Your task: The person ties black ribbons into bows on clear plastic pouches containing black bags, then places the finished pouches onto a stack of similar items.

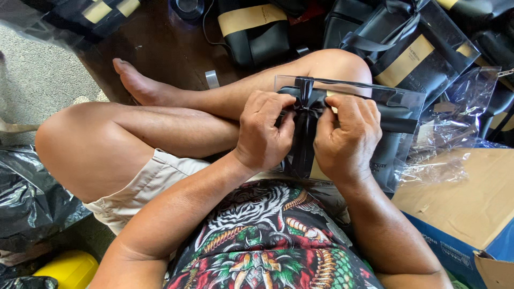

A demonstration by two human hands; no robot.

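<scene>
Pinching glossy black ribbon (306, 115), crinkly clear box (399, 101).

clear gift box (399, 109), black ribbon, lap | black-tan packages (251, 29) behind | blue-brown carton (460, 214) right

Both hands cover the middle of the clear plastic gift box (396, 101), so the knot in the black satin ribbon (305, 91) is hidden. The blue-sided cardboard box (460, 192) runs off the right edge.
</scene>
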